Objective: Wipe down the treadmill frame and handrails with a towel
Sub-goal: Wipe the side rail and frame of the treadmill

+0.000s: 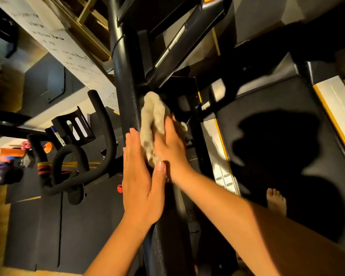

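**Towel pressed flat against the treadmill post**

Nearest the camera, the bare right forearm (267, 226) reaches in from the near right. The crumpled beige terry towel (153, 116) sits on the right face of the black textured treadmill upright (127, 96), about midway up the view. The right hand (171, 144) lies over it with fingers fairly straight, pushing cloth against metal. Its grip is a flat press and not a clench, though the thumb is hidden. The left hand (141, 176) is flat too, with fingers straight along the post's left side and the thumb raised beside the towel's near end; it holds nothing. It probably steadies the post and hems in the loose cloth, so the towel hugs the curve during a stroke.

Just right of the post runs the silver side rail with a yellow edge (221, 152). Beyond it is the black running belt (287, 108), where a bare foot (276, 202) stands. Farther off, a slanting black handrail with a silver strip (173, 44) meets the post, and that junction would likely cut a long stroke short. Well apart to the left, the black foam handlebars of an exercise bike (72, 158) stand over black floor mats (48, 226).
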### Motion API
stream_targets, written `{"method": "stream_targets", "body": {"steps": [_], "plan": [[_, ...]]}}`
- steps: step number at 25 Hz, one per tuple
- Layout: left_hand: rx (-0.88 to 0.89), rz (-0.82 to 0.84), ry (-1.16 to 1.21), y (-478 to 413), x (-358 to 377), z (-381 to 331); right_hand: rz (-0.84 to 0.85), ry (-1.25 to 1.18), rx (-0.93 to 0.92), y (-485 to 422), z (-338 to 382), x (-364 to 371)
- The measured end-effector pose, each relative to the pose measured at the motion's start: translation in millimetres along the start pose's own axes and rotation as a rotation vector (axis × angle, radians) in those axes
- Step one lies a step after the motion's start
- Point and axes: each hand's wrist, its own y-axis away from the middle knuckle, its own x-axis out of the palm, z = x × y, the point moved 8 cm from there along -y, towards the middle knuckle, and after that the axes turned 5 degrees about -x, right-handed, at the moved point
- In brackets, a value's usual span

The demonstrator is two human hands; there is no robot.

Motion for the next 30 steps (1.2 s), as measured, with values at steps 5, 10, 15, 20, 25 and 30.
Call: {"method": "stream_targets", "body": {"steps": [5, 10, 15, 20, 25, 30], "plan": [[0.003, 0.001, -0.041, 0, 1, 0, -0.148, -0.017, 0.174, -91, -29, -31], [0.017, 0.019, -0.082, 0, 2, -4, -0.208, -0.197, 0.272, -55, -55, -29], [0.015, 0.002, -0.051, 1, 1, -3, -0.167, -0.155, 0.317, 34, -47, -13], [-0.11, -0.011, 0.104, 1, -3, 13, -0.083, 0.105, -0.267, 3, 24, 0], [-0.069, -0.002, 0.079, 3, -2, 2, -0.105, 0.121, 0.193, -53, -53, -30], [-0.062, -0.01, 0.062, 2, -4, 1, -0.165, -0.006, 0.397, 30, -72, -20]]}}
